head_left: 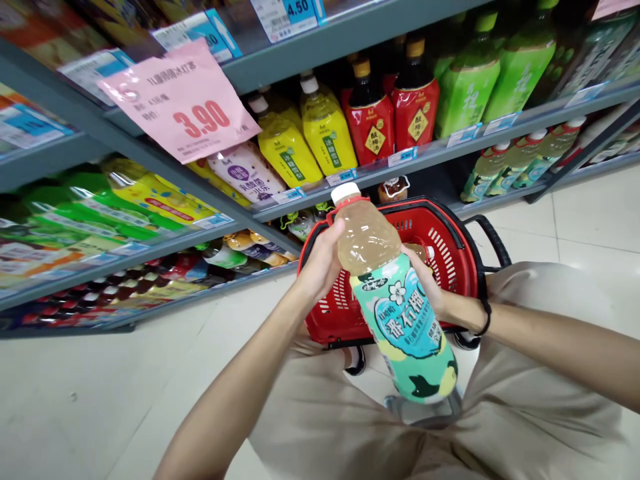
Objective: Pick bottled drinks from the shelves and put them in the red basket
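A large juice bottle (405, 327) with a white cap and a green-blue label is tilted between my two hands, cap toward the shelf. My left hand (323, 260) grips it at the shoulder, thumb near the neck. Along its other side, my right hand (427, 277) is closed round the upper label, with most of its fingers hidden behind the bottle. Beneath the bottle, a red shopping basket (340, 320) with black handles stands on the floor between my legs. A bottle with a white cap (429, 253) shows partly inside the basket.
Shelves ahead hold yellow bottles (327, 137), red-labelled bottles (370, 123) and green bottles (470, 83). Similar juice bottles (485, 175) stand on the bottom shelf at right. A pink price sign (183, 107) sticks out from the shelf edge. Pale tiled floor (75, 393) lies at left.
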Motion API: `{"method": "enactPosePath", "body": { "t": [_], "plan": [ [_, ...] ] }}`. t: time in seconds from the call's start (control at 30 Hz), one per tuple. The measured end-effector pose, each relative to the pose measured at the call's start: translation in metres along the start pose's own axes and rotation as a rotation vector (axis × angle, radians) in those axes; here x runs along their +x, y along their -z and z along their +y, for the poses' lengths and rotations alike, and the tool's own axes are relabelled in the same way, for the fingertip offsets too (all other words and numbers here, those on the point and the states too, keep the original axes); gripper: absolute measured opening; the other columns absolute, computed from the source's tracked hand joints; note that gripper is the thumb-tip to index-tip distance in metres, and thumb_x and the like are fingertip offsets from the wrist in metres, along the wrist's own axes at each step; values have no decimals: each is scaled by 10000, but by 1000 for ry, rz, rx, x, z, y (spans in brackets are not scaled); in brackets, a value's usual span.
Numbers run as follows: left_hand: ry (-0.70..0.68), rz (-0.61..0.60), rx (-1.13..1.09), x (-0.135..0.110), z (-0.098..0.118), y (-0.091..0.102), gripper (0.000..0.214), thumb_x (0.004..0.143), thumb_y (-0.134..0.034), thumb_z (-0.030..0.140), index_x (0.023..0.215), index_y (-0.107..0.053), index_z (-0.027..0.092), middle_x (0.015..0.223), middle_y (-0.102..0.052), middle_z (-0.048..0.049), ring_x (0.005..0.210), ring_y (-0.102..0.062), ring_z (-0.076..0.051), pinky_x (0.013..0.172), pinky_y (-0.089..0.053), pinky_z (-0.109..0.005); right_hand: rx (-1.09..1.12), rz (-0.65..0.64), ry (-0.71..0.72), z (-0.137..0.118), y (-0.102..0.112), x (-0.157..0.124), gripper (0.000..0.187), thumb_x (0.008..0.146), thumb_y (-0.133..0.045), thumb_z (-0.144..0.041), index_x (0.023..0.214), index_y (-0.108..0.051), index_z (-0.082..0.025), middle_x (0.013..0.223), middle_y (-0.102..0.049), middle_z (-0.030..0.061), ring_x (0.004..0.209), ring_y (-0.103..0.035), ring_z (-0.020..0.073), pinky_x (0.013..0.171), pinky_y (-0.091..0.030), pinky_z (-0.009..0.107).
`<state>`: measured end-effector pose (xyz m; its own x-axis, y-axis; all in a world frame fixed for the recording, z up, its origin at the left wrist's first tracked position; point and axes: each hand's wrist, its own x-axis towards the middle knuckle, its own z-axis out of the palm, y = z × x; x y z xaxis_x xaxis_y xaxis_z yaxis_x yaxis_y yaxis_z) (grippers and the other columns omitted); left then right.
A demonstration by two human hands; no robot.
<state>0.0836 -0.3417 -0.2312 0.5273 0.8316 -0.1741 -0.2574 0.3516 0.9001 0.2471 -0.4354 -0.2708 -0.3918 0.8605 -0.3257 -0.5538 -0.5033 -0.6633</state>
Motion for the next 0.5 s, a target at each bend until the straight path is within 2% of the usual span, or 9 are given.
{"method": "enactPosePath", "body": {
  "t": [0.1,0.23,0.37,0.5],
  "plan": [
    [33,-60,-69,-6,-1,-9,737,794,-823,704,1267,-743,145,1316,-749,-164,1272,-702,-373,1048,-613,-460,287,-157,-119,0,-6,-2,668,919,-619,-709,1324,-709,-185,1237,-775,95,1259,-685,313,1153,-501,484],
    [37,79,-186,-8,-1,-22,589,761,-839,610,1149,-771,171,1162,-796,-96,1088,-773,-302,928,-659,-398,313,-229,-218,-3,-7,-5,680,868,-700,-711,1292,-723,-180,1255,-770,116,1289,-673,355,1144,-505,532],
    [-8,90,-156,-11,3,-27,524,747,-849,573,1074,-782,168,1089,-799,-101,1008,-786,-289,904,-668,-402,190,-162,-142,6,0,3,619,871,-707,-676,1270,-735,-204,1272,-769,100,1326,-650,339,1172,-486,526],
    [-172,31,13,-18,7,-26,441,814,-845,502,1082,-785,156,1096,-793,-124,944,-784,-270,860,-670,-393,86,-6,-45,30,18,18,573,811,-770,-623,1235,-732,-240,1266,-773,54,1351,-625,295,1250,-415,479]
  ]
}}
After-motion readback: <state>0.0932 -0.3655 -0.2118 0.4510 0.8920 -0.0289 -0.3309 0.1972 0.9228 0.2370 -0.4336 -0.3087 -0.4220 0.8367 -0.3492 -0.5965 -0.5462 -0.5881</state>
